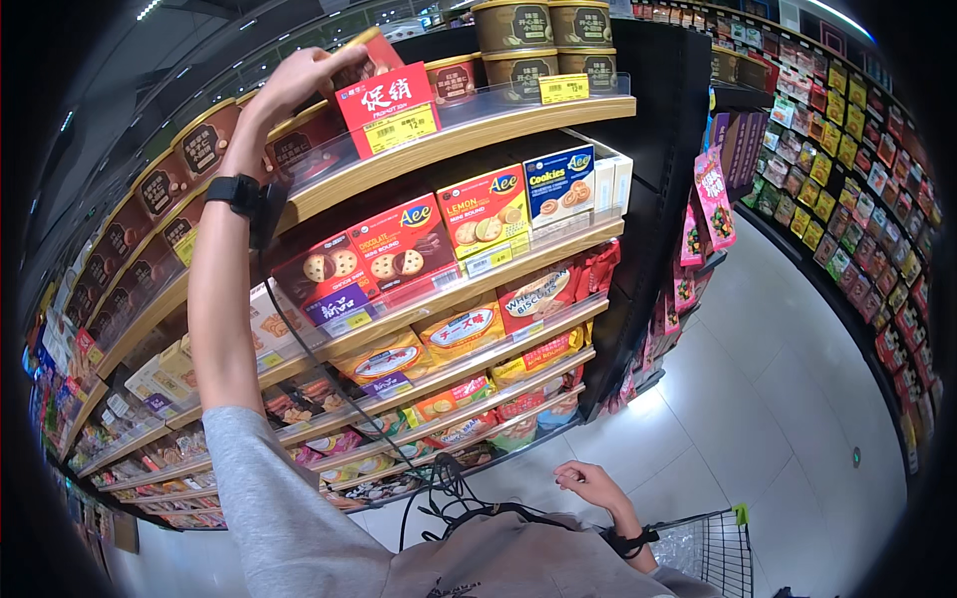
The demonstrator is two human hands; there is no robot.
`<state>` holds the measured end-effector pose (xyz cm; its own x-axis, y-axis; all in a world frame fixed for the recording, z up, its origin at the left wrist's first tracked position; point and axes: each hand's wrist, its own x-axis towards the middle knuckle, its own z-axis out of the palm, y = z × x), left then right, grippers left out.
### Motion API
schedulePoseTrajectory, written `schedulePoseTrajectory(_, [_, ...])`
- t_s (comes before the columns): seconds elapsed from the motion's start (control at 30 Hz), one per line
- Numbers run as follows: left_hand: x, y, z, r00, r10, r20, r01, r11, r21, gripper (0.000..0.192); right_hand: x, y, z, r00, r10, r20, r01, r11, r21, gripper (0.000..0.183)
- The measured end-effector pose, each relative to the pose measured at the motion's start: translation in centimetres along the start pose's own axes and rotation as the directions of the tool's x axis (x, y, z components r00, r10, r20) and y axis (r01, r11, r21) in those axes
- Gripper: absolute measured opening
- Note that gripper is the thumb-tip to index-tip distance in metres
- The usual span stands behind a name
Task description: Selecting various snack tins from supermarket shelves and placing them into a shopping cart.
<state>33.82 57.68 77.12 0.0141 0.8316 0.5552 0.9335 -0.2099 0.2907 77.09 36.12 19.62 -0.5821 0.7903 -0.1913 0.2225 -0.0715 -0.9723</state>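
Note:
My left hand reaches up to the top shelf and grips a red tub with a gold lid. That tub is tilted, and its lower part is hidden behind a red promotion sign. Another red tub stands just right of it, beside stacked matcha-coloured tubs. Brown tubs line the shelf to the left. My right hand hangs low over the floor, fingers loosely bent and apart, with nothing visible in it.
Below are shelves with cookie boxes and bagged biscuits. A dark cable runs from my left wrist to my body. A wire shopping cart stands by my right arm. Packets fill a wall rack across the tiled aisle.

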Motion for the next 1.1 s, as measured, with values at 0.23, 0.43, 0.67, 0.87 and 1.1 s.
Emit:
schedulePoseTrajectory(0.23, [1.2,-0.8,-5.9,0.993,-0.119,0.026,0.109,0.963,0.246,0.079,0.4,0.5,0.0,1.0,0.022,-0.01,-0.022,1.0,0.009,0.022])
schedulePoseTrajectory(0.43, [-0.1,-2.4,-5.5,0.983,-0.121,-0.138,0.169,0.893,0.417,0.087,1.5,0.3,0.7,0.999,0.008,0.039,-0.008,1.0,0.007,0.021])
schedulePoseTrajectory(0.67, [-1.3,-1.3,-3.1,0.96,-0.203,-0.191,0.242,0.948,0.207,0.089,1.5,1.2,0.9,0.998,0.007,0.07,-0.006,1.0,-0.014,0.021])
schedulePoseTrajectory(0.87, [-1.8,-2.2,-2.0,0.956,-0.189,-0.225,0.207,0.976,0.061,0.097,0.9,0.7,0.5,0.998,0.013,0.066,-0.011,1.0,-0.026,0.022])
schedulePoseTrajectory(1.1, [-2.1,-3.3,0.0,0.903,-0.144,-0.406,0.129,0.99,-0.063,0.079,0.5,1.6,0.0,0.999,0.011,0.051,-0.011,1.0,-0.003,0.022])
